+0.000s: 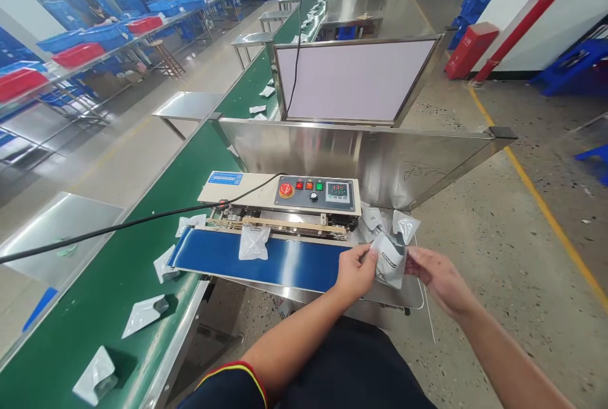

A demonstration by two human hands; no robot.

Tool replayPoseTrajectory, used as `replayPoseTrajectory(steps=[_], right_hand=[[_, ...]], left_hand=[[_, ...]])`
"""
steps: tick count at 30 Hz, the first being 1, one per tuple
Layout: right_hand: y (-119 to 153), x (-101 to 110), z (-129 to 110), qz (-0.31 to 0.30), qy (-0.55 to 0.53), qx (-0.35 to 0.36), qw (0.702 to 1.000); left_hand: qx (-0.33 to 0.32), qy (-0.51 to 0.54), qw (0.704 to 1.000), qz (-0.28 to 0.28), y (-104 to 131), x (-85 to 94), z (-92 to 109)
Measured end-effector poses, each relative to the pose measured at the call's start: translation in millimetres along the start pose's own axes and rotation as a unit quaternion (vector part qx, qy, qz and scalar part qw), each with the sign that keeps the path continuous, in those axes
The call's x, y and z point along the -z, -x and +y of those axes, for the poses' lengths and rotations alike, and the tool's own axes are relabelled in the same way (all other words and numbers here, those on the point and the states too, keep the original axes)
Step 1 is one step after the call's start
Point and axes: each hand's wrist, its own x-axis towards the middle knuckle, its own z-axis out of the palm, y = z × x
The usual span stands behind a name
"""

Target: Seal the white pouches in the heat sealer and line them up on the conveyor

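My left hand (357, 271) pinches the left edge of a silvery white pouch (390, 262) with dark print, just off the right end of a blue belt (304, 263). At the pouch's right side my right hand (434, 273) has its fingers closed on the edge, their tips partly hidden. Behind it, more pouches (373, 222) lie heaped on the metal shelf. Another pouch (254, 242) hangs from the band sealer (285, 194), its body resting on the blue belt. The sealer's panel has a red knob, buttons and a lit display.
A green conveyor (71, 308) runs along the left, with several pouches scattered on it. Behind the sealer stands a steel partition (323, 149), then a framed white board (356, 76). A black cable (118, 226) crosses in front. Blue and red bins (78, 54) line tables farther off.
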Motion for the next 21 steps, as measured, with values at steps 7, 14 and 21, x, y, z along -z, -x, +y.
replayPoseTrajectory(steps=[7, 14, 21], right_hand=[[-2.5, -11.2, 65.8, 0.134, 0.072, -0.04, 0.988], [-53.6, -30.8, 82.2, 0.116, -0.071, -0.158, 0.978], [-72.0, -72.8, 82.1, 0.037, -0.065, -0.161, 0.984]], left_hand=[[0.129, 0.048, 0.987, 0.08, -3.1, 5.1, -39.8], [0.287, 0.131, 0.937, 0.151, -38.2, 23.2, -66.8], [0.234, 0.101, 0.947, 0.196, -27.6, 69.2, -74.3]])
